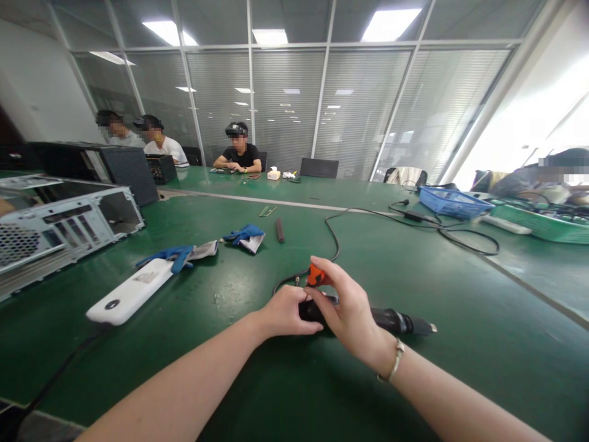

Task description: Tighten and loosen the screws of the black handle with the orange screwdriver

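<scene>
A black electric screwdriver (391,320) lies on the green table, its bit end pointing right and its cord leaving at the left. My left hand (288,312) is closed around its left end, thumb on top. Above that end, my right hand (350,307) pinches a small screwdriver with an orange and black handle (315,275). The handle stands roughly upright; its tip is hidden behind my fingers. The right palm and wrist cover the middle of the black tool.
An open computer case (69,224) and a white elongated device (131,291) are at left. Blue-grey gloves (246,236) and a dark bar (280,229) lie ahead. A black cable (335,236) runs toward blue (453,202) and green baskets (543,222). Several people sit around.
</scene>
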`<state>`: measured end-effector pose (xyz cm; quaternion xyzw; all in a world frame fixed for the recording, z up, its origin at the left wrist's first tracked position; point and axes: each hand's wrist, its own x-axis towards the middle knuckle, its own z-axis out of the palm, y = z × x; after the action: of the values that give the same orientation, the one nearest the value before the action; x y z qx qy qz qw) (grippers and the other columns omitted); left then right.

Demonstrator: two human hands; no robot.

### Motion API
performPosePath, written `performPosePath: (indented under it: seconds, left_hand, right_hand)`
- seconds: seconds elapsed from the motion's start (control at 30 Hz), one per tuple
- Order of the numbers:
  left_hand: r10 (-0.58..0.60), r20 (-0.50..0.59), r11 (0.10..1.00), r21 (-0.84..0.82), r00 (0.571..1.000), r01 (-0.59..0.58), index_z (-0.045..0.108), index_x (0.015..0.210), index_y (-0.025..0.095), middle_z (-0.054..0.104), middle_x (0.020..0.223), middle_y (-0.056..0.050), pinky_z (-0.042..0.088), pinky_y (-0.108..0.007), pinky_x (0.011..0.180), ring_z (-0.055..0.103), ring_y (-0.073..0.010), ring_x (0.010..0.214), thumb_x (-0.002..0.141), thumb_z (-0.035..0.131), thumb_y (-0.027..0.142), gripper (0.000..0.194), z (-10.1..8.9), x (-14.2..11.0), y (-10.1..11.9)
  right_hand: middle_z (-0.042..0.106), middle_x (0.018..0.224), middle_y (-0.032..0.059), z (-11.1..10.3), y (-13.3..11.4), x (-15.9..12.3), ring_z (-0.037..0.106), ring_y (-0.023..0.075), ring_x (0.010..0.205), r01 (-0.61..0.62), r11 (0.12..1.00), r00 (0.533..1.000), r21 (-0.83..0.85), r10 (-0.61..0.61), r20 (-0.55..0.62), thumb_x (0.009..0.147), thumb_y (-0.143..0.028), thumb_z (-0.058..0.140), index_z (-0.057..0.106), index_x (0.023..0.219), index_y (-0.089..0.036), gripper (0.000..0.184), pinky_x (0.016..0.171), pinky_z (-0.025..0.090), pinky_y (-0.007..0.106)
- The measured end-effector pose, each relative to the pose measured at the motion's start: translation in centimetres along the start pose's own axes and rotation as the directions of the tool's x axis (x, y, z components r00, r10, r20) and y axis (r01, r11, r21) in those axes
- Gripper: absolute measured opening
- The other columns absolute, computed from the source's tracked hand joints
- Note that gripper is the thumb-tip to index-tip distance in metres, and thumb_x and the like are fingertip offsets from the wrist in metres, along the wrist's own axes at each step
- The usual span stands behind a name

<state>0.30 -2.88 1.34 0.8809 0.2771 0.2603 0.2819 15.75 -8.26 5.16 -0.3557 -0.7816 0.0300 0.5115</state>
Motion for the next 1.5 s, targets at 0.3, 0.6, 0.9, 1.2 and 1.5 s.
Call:
performPosePath:
  seconds: [0.3,0.6,0.9,1.2,1.5]
  left_hand:
    - [0.065,-0.004,0.998,0.026,0.998,-0.065,0.068,0.085,0.017,0.069,0.081,-0.001,0.047,-0.025,0.071,0.063,-0.0186,0.076,0.069,0.070,0.027,0.019,0.0,0.0,0.0]
    - [0.096,-0.005,0.994,0.051,0.995,-0.096,0.068,0.085,0.017,0.068,0.080,-0.001,0.047,-0.024,0.071,0.063,-0.0172,0.073,0.072,0.068,0.027,0.017,0.2,0.0,-0.3]
    - [0.080,0.004,0.997,0.017,0.997,-0.080,0.069,0.096,0.018,0.071,0.092,-0.001,0.047,-0.026,0.079,0.065,-0.0199,0.083,0.070,0.071,0.027,0.028,0.0,0.0,-0.1]
    - [0.056,-0.011,0.998,0.022,0.998,-0.056,0.069,0.095,0.018,0.071,0.091,-0.001,0.048,-0.025,0.077,0.065,-0.0198,0.083,0.069,0.073,0.027,0.028,0.1,0.0,0.0]
    - [0.088,-0.023,0.996,0.030,0.996,-0.087,0.069,0.091,0.016,0.069,0.084,-0.001,0.047,-0.025,0.073,0.064,-0.0186,0.077,0.069,0.072,0.027,0.025,0.2,0.1,-0.3]
  right_hand:
    - [0.061,0.106,0.0064,-0.7,-0.3,-0.3,0.063,0.0191,0.093,0.053,0.998,0.998,-0.020,-0.052,0.027,0.089,-0.016,0.051,0.043,0.133,-0.029,0.046,0.079,0.056,0.033]
    - [0.058,0.116,0.0097,-0.9,-0.4,-0.5,0.060,0.0226,0.103,0.052,0.997,0.996,-0.065,-0.047,0.080,0.087,-0.020,0.055,0.038,0.136,-0.026,0.052,0.087,0.055,0.038]
    - [0.061,0.112,0.0076,-1.1,-0.1,-0.6,0.062,0.0205,0.100,0.004,0.999,0.993,-0.044,0.001,0.118,0.090,-0.017,0.050,0.035,0.136,-0.026,0.049,0.084,0.055,0.034]
    - [0.061,0.114,0.0065,-1.0,0.1,-0.4,0.062,0.0193,0.099,0.004,0.999,0.988,-0.033,0.001,0.155,0.091,-0.014,0.047,0.033,0.138,-0.027,0.051,0.084,0.054,0.033]
    - [0.061,0.116,0.0058,-0.9,0.0,-0.5,0.061,0.0188,0.100,-0.022,0.999,0.985,-0.029,0.027,0.168,0.091,-0.012,0.045,0.032,0.138,-0.028,0.052,0.086,0.053,0.033]
